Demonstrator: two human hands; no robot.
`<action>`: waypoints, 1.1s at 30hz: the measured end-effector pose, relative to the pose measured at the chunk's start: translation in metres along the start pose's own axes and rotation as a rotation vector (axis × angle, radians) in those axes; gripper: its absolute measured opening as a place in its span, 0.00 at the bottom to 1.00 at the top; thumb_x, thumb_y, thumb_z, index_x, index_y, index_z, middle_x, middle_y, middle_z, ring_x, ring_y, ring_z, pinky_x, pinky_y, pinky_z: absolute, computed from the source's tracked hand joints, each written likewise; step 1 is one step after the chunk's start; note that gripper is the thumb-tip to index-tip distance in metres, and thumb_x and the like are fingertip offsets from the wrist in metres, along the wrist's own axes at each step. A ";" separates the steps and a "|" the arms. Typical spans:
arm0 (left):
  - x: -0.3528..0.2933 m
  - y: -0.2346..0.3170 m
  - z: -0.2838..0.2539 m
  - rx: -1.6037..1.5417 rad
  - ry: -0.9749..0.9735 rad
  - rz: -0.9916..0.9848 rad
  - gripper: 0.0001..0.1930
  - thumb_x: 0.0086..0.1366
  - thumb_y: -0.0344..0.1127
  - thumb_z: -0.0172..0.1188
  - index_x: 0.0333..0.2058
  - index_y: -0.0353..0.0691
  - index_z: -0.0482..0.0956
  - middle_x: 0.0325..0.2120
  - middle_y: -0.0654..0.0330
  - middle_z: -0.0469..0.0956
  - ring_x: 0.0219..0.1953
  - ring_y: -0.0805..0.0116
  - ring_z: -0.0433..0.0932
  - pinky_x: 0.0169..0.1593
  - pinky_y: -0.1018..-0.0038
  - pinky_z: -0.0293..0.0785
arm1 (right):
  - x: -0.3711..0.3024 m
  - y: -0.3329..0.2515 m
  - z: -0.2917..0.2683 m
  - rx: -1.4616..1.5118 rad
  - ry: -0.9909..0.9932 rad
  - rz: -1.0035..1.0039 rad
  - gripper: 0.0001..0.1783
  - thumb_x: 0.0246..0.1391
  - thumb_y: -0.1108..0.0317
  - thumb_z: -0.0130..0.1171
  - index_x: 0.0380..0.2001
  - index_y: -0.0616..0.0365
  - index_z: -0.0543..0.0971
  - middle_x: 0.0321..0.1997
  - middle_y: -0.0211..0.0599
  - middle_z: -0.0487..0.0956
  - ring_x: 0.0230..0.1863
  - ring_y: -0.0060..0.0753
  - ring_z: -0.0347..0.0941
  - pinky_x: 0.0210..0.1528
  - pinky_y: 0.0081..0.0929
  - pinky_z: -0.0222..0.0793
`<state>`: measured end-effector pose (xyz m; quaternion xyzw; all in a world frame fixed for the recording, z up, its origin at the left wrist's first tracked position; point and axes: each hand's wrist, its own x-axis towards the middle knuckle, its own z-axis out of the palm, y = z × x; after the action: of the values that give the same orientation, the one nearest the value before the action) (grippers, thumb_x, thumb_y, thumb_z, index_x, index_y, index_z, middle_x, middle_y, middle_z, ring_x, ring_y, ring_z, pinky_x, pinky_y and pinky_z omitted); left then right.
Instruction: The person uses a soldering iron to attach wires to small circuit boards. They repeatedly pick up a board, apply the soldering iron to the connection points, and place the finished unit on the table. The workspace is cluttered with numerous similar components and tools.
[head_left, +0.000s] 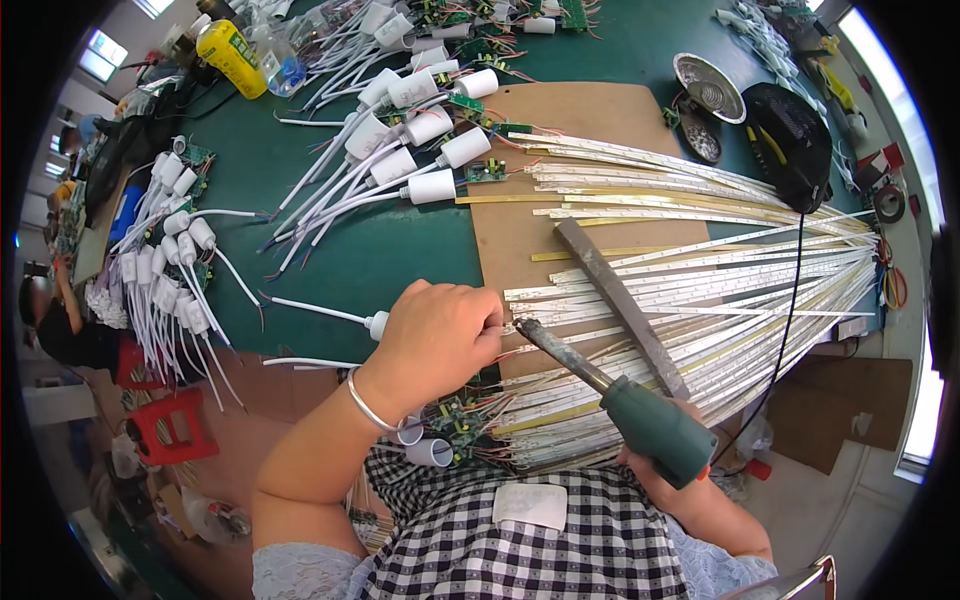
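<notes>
Mid-batch, by the look: near LED strips [580, 415] appear wired to circuit boards [460, 415]; several middle ends on the brown board [590, 110] look bare, so probably left to do. Right hand [660, 485] wrapped round soldering iron [655, 430], tip at a strip end; left hand [440, 325] curled closed beside it, contents hidden.

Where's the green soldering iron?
In the head view, the soldering iron is right of centre, gripped in the right hand, its tip beside the left hand, over white strips.
</notes>
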<state>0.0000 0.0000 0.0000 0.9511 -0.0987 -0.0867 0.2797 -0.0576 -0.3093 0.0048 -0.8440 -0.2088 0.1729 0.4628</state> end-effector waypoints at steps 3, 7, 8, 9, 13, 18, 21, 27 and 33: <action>0.001 0.000 0.000 -0.005 -0.001 -0.001 0.03 0.52 0.32 0.59 0.27 0.43 0.77 0.21 0.62 0.78 0.27 0.62 0.77 0.35 0.67 0.65 | 0.001 -0.001 0.001 0.008 0.001 0.019 0.20 0.41 0.72 0.68 0.42 0.57 0.81 0.47 0.42 0.77 0.47 0.44 0.74 0.48 0.35 0.71; 0.001 0.001 -0.002 -0.004 -0.017 -0.013 0.03 0.51 0.32 0.59 0.26 0.44 0.77 0.20 0.62 0.78 0.26 0.61 0.77 0.35 0.66 0.65 | 0.004 -0.009 0.001 -0.017 -0.009 0.016 0.21 0.41 0.72 0.68 0.43 0.57 0.80 0.46 0.42 0.77 0.47 0.44 0.74 0.47 0.35 0.71; 0.001 0.001 -0.002 -0.005 -0.023 -0.017 0.03 0.51 0.32 0.59 0.26 0.44 0.77 0.20 0.62 0.78 0.26 0.61 0.77 0.35 0.66 0.65 | 0.006 -0.011 0.000 -0.042 -0.010 -0.005 0.21 0.41 0.71 0.68 0.43 0.57 0.80 0.46 0.42 0.77 0.47 0.44 0.73 0.47 0.35 0.71; 0.002 0.001 -0.002 -0.003 -0.022 -0.017 0.03 0.51 0.33 0.59 0.26 0.44 0.77 0.20 0.62 0.78 0.26 0.61 0.77 0.35 0.66 0.65 | 0.008 -0.012 -0.001 -0.066 -0.008 -0.027 0.21 0.41 0.71 0.68 0.43 0.57 0.80 0.47 0.42 0.77 0.47 0.44 0.73 0.47 0.35 0.71; 0.003 0.001 -0.003 0.004 -0.034 -0.032 0.02 0.50 0.33 0.59 0.25 0.44 0.77 0.19 0.62 0.78 0.25 0.60 0.77 0.35 0.66 0.65 | 0.017 -0.018 -0.003 -0.193 0.023 -0.167 0.21 0.41 0.71 0.68 0.43 0.57 0.80 0.46 0.42 0.78 0.47 0.45 0.73 0.48 0.35 0.71; 0.005 0.003 -0.006 0.011 -0.065 -0.049 0.02 0.50 0.33 0.58 0.24 0.44 0.77 0.19 0.62 0.78 0.25 0.60 0.77 0.35 0.66 0.65 | 0.006 -0.009 -0.003 -0.124 0.012 -0.020 0.20 0.42 0.73 0.67 0.43 0.59 0.80 0.45 0.43 0.79 0.48 0.47 0.73 0.50 0.37 0.70; 0.006 0.004 -0.006 0.020 -0.077 -0.052 0.02 0.50 0.33 0.58 0.24 0.44 0.77 0.19 0.62 0.78 0.25 0.60 0.77 0.35 0.66 0.66 | 0.000 -0.006 -0.003 0.027 0.108 0.077 0.19 0.42 0.74 0.66 0.42 0.60 0.80 0.46 0.43 0.79 0.50 0.47 0.73 0.51 0.37 0.69; 0.005 0.004 -0.006 0.033 -0.068 -0.057 0.02 0.50 0.33 0.58 0.24 0.44 0.77 0.18 0.62 0.77 0.24 0.60 0.76 0.35 0.66 0.66 | -0.011 0.008 -0.004 0.091 0.098 0.084 0.19 0.42 0.74 0.67 0.42 0.60 0.80 0.48 0.44 0.78 0.49 0.46 0.73 0.51 0.36 0.69; 0.007 0.006 -0.008 0.039 -0.076 -0.052 0.02 0.50 0.33 0.58 0.25 0.45 0.77 0.18 0.62 0.77 0.23 0.60 0.76 0.35 0.66 0.66 | -0.008 0.008 -0.004 0.063 0.031 0.024 0.21 0.43 0.72 0.68 0.44 0.60 0.79 0.49 0.45 0.76 0.48 0.45 0.74 0.49 0.34 0.71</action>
<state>0.0074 -0.0022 0.0090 0.9546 -0.0861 -0.1279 0.2550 -0.0607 -0.3196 0.0006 -0.8339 -0.1861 0.1719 0.4903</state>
